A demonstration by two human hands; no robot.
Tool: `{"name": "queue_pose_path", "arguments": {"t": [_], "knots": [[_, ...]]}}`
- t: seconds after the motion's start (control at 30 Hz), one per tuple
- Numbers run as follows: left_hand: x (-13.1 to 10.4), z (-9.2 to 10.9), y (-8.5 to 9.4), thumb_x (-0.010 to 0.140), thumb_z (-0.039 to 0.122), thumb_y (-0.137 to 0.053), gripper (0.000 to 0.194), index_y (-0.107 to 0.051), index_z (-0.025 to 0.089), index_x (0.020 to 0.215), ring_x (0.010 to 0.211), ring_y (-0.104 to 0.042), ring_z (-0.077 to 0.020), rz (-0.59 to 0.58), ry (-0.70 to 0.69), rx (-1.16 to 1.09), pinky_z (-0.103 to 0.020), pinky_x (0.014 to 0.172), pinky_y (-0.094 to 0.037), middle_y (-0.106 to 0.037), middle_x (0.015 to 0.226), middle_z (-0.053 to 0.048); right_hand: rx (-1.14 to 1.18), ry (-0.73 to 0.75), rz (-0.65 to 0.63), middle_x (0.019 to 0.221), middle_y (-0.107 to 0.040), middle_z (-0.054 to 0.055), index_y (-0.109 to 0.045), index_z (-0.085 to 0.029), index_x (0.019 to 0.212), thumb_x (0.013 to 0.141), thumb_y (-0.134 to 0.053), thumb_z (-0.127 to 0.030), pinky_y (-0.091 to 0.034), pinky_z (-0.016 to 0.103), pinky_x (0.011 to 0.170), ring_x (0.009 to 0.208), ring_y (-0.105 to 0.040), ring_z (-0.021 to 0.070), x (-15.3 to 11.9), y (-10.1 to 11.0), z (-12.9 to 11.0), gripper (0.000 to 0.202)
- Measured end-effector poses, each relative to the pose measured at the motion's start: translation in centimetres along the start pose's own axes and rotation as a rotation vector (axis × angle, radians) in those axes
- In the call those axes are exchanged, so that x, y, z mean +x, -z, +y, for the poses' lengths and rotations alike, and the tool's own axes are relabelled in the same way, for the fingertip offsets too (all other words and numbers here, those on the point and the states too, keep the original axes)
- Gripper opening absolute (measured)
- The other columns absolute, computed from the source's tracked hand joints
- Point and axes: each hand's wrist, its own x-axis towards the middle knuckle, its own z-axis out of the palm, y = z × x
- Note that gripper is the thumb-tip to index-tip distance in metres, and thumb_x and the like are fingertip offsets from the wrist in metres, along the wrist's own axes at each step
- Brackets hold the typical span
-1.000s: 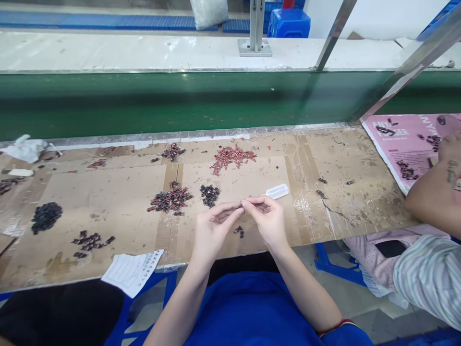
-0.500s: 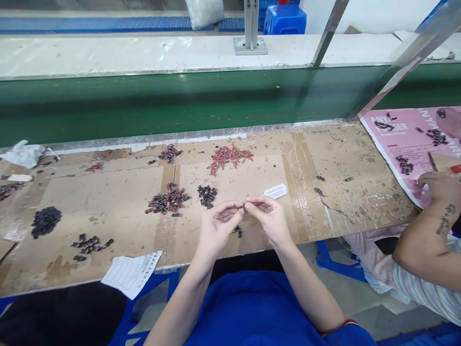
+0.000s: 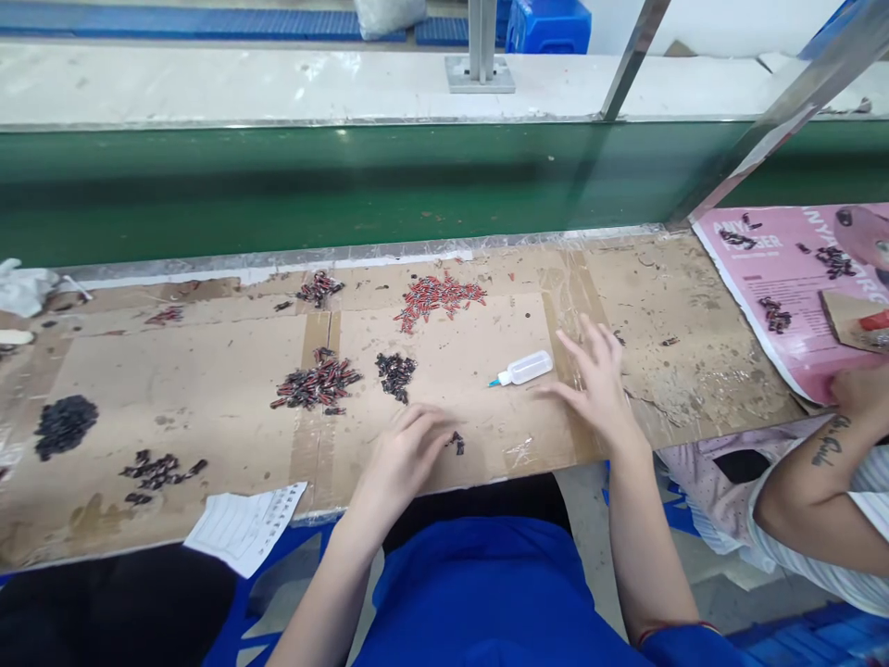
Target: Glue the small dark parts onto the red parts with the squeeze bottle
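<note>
Although it met the left one half a second ago, the right grip (image 3: 594, 384) is now spread wide near one translucent bottle (image 3: 531, 368), which lies on the table (image 3: 472, 347), its blue tip (image 3: 494, 382) newly uncovered. The left grip (image 3: 401, 456), curled and blurred, is just beside one cluster of dark pieces (image 3: 459, 445) too small to count; whether it holds anything, I cannot tell.

A translucent white bottle (image 3: 531, 368) lies on its side on the cardboard (image 3: 479, 335), its narrow tip (image 3: 494, 383) (teal, against the pale body) pointing left. Closer to the cardboard's front edge, a few small dark parts (image 3: 459, 446) lie loosely bunched.
</note>
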Motion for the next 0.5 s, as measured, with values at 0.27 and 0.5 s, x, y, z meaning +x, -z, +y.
{"name": "queue_pose_path", "arguments": {"t": [0.27, 0.5], "knots": [[-1.2, -0.8, -1.7, 0.09, 0.023, -0.052, 0.017, -0.069, 0.023, 0.088, 0.083, -0.064, -0.0205, 0.07, -0.042, 0.076, -0.033, 0.074, -0.055, -0.069, 0.084, -0.005, 0.224, 0.097, -0.254, 0.11, -0.068, 0.01, -0.065, -0.025, 0.107, 0.086, -0.062, -0.042, -0.043, 0.053, 0.1, 0.117, -0.053, 0.032, 2.1, -1.3, -0.9, 0.027], [1.4, -1.6, -2.3, 0.083, 0.024, -0.062, 0.009, -0.071, 0.023, 0.086, 0.086, -0.065, -0.0222, 0.133, 0.103, -0.026, -0.038, 0.082, -0.053, -0.073, 0.088, -0.005, 0.947, -0.416, 0.016, 0.075, -0.068, 0.001, -0.065, -0.023, 0.081, 0.061, -0.076, -0.052, -0.049, 0.031, 0.06, 0.065, -0.061, 0.018, 0.4, -3.0, -5.4, 0.037]]}}
